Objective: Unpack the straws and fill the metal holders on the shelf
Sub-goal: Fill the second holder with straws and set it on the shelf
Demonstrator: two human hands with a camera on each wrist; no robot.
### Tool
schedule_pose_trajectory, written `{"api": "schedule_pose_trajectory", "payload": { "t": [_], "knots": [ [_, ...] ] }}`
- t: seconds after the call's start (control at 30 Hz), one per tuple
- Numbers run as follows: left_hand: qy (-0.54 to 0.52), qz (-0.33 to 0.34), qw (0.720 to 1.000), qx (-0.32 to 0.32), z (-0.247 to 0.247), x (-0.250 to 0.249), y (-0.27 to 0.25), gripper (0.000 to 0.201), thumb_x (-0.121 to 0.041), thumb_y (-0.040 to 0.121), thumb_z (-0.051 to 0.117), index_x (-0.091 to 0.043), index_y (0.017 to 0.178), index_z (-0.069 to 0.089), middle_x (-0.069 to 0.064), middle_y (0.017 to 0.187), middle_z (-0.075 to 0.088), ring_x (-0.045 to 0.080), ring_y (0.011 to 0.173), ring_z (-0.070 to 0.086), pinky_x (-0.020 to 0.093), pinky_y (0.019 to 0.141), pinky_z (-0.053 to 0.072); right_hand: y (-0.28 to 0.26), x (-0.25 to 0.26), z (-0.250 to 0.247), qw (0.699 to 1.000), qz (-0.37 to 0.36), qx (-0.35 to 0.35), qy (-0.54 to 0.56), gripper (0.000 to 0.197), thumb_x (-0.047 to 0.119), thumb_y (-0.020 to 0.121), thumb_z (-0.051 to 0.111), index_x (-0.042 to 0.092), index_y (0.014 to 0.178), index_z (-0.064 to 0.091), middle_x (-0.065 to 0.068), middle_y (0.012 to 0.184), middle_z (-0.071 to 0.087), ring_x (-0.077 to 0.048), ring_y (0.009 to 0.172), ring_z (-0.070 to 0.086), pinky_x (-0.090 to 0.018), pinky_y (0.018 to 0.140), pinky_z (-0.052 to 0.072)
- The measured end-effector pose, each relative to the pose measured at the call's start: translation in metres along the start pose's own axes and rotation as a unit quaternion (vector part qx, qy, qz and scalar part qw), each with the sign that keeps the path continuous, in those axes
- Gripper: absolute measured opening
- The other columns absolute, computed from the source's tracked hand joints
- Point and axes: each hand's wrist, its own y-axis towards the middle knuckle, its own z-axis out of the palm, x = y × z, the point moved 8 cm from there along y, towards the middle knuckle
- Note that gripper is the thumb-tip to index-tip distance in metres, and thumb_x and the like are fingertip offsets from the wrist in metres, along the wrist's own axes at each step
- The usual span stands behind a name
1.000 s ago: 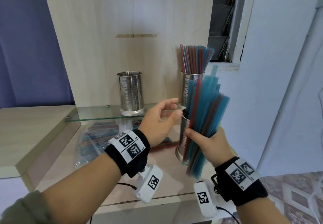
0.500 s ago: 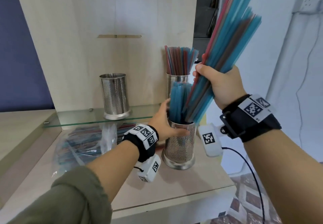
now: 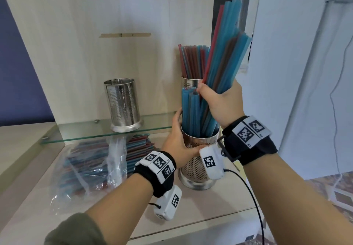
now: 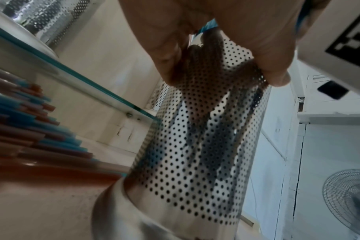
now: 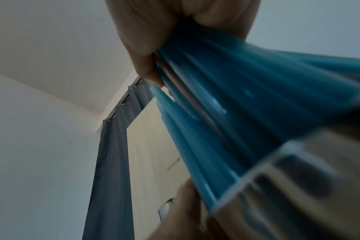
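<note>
Perforated steel holder [image 3: 198, 160] on the wooden top was steadied by the left hand [image 3: 178, 141] wrapped round it, while the right hand [image 3: 221, 101], fingers clenched round the straw bundle [image 3: 223, 53], should have lowered it vertically inside.

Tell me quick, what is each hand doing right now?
Left hand: grips the metal holder.
Right hand: grips a bundle of straws.
</note>
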Motion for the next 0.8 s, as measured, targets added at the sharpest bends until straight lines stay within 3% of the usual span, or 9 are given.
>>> {"api": "schedule_pose_trajectory", "payload": {
  "t": [0.17, 0.33, 0.47, 0.57, 0.7, 0.8],
  "knots": [
    [0.004, -0.002, 1.0, -0.002, 0.001, 0.003, -0.001, 0.128, -0.054, 0.052, 0.085, -0.056, 0.142, -0.006, -0.014, 0.142, 0.045, 0.006, 0.127, 0.049, 0.043, 0.106, 0.044, -0.013, -0.02, 0.004, 0.999, 0.026, -0.003, -0.034, 0.02, 0.016, 0.082, 0.073, 0.018, 0.098, 0.061, 0.003, 0.088, 0.069, -0.012, 0.084, 0.069, -0.039, 0.075, 0.061],
    [0.023, -0.006, 1.0, -0.002, 0.001, 0.003, -0.002, 0.129, -0.058, 0.052, 0.083, -0.054, 0.142, -0.008, -0.013, 0.143, 0.045, 0.007, 0.127, 0.05, 0.043, 0.106, 0.044, -0.019, -0.026, 0.007, 0.997, 0.03, -0.005, -0.069, 0.027, 0.019, 0.081, 0.072, 0.018, 0.105, 0.06, 0.0, 0.096, 0.068, -0.011, 0.087, 0.068, -0.04, 0.079, 0.06],
    [0.025, -0.005, 1.0, 0.003, 0.0, 0.001, -0.003, 0.129, -0.061, 0.051, 0.084, -0.054, 0.142, -0.008, -0.014, 0.145, 0.043, 0.005, 0.128, 0.048, 0.043, 0.107, 0.042, -0.03, -0.029, 0.01, 0.996, 0.038, -0.007, -0.083, 0.035, 0.018, 0.082, 0.072, 0.018, 0.11, 0.052, 0.005, 0.094, 0.064, -0.008, 0.085, 0.065, -0.038, 0.08, 0.059],
    [0.027, -0.008, 1.0, 0.003, 0.0, 0.0, -0.004, 0.13, -0.058, 0.052, 0.085, -0.053, 0.142, -0.008, -0.014, 0.146, 0.042, 0.005, 0.129, 0.047, 0.043, 0.108, 0.041, -0.033, -0.028, 0.009, 0.998, 0.037, -0.011, -0.042, 0.05, 0.019, 0.084, 0.073, 0.017, 0.125, 0.044, 0.004, 0.107, 0.064, -0.006, 0.094, 0.066, -0.039, 0.085, 0.058],
    [0.034, -0.009, 0.999, 0.0, -0.001, 0.0, -0.004, 0.132, -0.068, 0.047, 0.082, -0.054, 0.142, -0.008, -0.011, 0.149, 0.04, 0.007, 0.131, 0.045, 0.044, 0.108, 0.042, -0.038, -0.025, 0.009, 0.999, 0.02, -0.01, 0.025, 0.07, 0.015, 0.085, 0.073, 0.017, 0.141, 0.03, 0.001, 0.125, 0.057, -0.006, 0.108, 0.063, -0.037, 0.092, 0.056],
    [0.035, -0.009, 0.999, 0.002, -0.002, 0.001, -0.004, 0.132, -0.071, 0.046, 0.08, -0.055, 0.142, -0.009, -0.011, 0.149, 0.039, 0.007, 0.131, 0.045, 0.044, 0.108, 0.041, -0.041, -0.025, 0.009, 0.999, 0.0, -0.018, 0.033, 0.08, 0.019, 0.086, 0.071, 0.026, 0.147, 0.021, -0.004, 0.134, 0.052, -0.011, 0.113, 0.062, -0.04, 0.094, 0.055]
  ]
}}
